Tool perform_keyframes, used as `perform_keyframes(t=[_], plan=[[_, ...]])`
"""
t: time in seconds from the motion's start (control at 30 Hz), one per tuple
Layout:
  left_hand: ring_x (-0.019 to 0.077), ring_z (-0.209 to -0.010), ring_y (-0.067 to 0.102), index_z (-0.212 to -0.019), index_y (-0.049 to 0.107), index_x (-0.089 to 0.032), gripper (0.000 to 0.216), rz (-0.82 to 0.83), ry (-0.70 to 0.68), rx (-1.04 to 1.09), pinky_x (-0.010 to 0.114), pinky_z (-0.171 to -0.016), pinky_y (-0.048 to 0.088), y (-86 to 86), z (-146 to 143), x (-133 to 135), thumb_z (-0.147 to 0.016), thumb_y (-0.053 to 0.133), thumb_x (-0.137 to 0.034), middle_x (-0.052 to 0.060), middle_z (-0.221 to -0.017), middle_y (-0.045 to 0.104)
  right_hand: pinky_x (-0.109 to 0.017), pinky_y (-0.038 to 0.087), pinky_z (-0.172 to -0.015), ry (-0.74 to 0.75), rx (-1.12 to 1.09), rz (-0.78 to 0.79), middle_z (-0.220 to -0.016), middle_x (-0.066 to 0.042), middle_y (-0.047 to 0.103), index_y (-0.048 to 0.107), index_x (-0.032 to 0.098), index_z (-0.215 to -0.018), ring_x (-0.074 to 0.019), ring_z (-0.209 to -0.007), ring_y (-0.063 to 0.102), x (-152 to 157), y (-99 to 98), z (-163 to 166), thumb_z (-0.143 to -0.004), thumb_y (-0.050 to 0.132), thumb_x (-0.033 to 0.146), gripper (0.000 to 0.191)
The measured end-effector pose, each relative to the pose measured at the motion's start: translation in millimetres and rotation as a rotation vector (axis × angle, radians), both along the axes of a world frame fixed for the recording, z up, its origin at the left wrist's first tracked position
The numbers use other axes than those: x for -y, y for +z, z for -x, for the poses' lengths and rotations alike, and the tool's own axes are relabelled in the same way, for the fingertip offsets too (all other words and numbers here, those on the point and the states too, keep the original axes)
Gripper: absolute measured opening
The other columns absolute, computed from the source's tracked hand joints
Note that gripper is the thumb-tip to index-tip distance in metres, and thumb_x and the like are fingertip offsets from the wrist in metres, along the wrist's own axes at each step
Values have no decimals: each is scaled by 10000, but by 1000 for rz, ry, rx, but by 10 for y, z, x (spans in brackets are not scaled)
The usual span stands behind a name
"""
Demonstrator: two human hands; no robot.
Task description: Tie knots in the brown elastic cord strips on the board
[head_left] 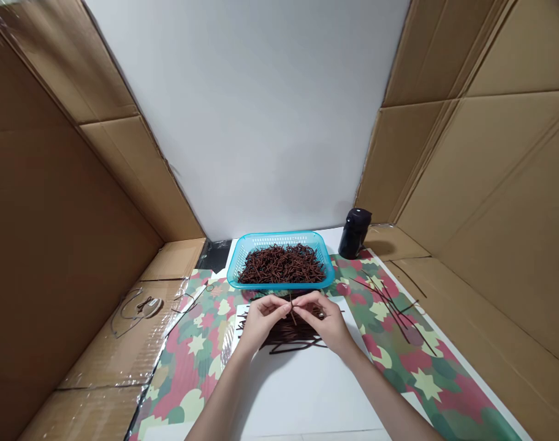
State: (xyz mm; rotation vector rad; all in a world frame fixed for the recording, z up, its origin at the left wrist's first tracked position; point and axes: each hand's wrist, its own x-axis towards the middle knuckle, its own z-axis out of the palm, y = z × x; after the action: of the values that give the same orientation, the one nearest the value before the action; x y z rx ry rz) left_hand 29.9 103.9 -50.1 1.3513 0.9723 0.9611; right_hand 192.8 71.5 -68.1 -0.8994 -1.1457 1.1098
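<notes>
Both hands meet over the front of the work area, fingertips pinched together. My left hand [263, 315] and my right hand [326, 318] grip a thin brown strip [294, 318] between thumbs and forefingers; its ends stick out above and below the fingers. Whether it is knotted is too small to tell. Under the hands, a pile of long dark brown strips [289, 335] lies crosswise on a white board [302, 392]. Just beyond stands a light blue plastic basket [279, 286], heaped with short, twisted brown pieces [282, 264].
A black flask [354, 234] stands at the back right. Several loose brown strips [394, 306] lie on the patterned cloth [201, 367] at right. On the left cardboard are a white oval object [152, 307] and a grey cord [115, 324]. Cardboard walls [504, 171] flank both sides.
</notes>
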Motion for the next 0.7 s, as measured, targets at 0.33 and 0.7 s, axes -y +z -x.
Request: perform_keyframes(t=[0.33, 0.7], plan=[[112, -624, 467, -717, 594, -133, 259, 33, -194, -29, 221, -611, 360, 56, 27, 9, -793, 642, -376, -15, -647, 528, -286, 372, -623, 78, 101, -34, -768, 0, 575, 533, 214, -711, -159, -685, 506, -1, 4, -17, -782, 674, 200, 158], [116, -647, 421, -816, 543, -142, 227, 12, -411, -41, 225, -590, 319, 143, 125, 63, -852, 575, -364, -9, -713, 494, -289, 421, -681, 405, -171, 104, -753, 23, 549, 442, 206, -700, -130, -689, 516, 6, 42, -33, -722, 748, 238, 309]])
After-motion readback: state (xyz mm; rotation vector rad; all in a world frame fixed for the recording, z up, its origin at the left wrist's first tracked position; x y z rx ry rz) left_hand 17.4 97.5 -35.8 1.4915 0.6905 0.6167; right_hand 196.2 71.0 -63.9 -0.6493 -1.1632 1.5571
